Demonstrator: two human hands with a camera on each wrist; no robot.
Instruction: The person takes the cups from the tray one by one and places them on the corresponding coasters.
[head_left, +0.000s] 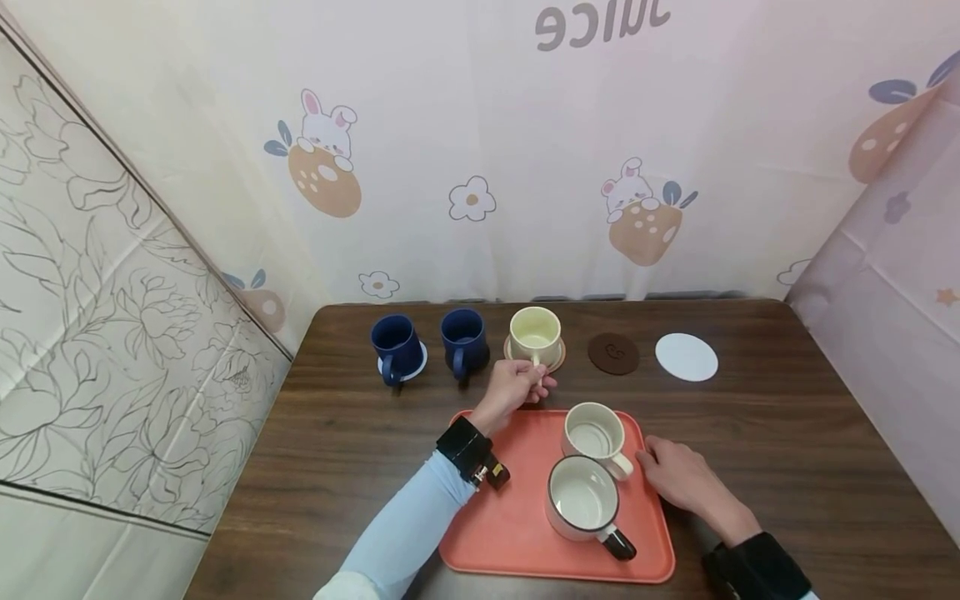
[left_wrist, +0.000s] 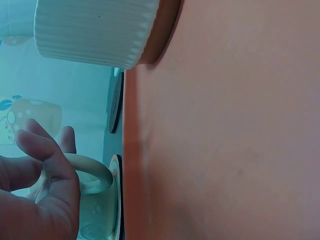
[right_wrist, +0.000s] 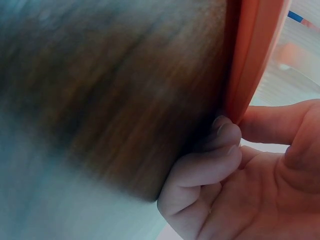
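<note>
A pale yellow mug point(head_left: 535, 332) stands on a round wooden-toned coaster point(head_left: 558, 360) near the back of the table. My left hand point(head_left: 516, 385) pinches its handle point(left_wrist: 95, 175); the left wrist view shows thumb and curled index finger at the handle. At the red tray's point(head_left: 517, 560) right edge, my right hand point(head_left: 678, 473) grips the rim, thumb on one side and curled fingers on the other in the right wrist view. On the tray sit a cream mug point(head_left: 594, 429) and, nearer me, a white mug point(head_left: 583, 496) with a black rim and black handle.
Two dark blue mugs, one on a white coaster point(head_left: 424, 358) and another point(head_left: 463, 337) beside it, stand at the back left. A dark brown coaster point(head_left: 613, 354) and a white oval coaster point(head_left: 687, 357) lie right of the yellow mug. A printed curtain point(head_left: 480, 125) hangs behind the table.
</note>
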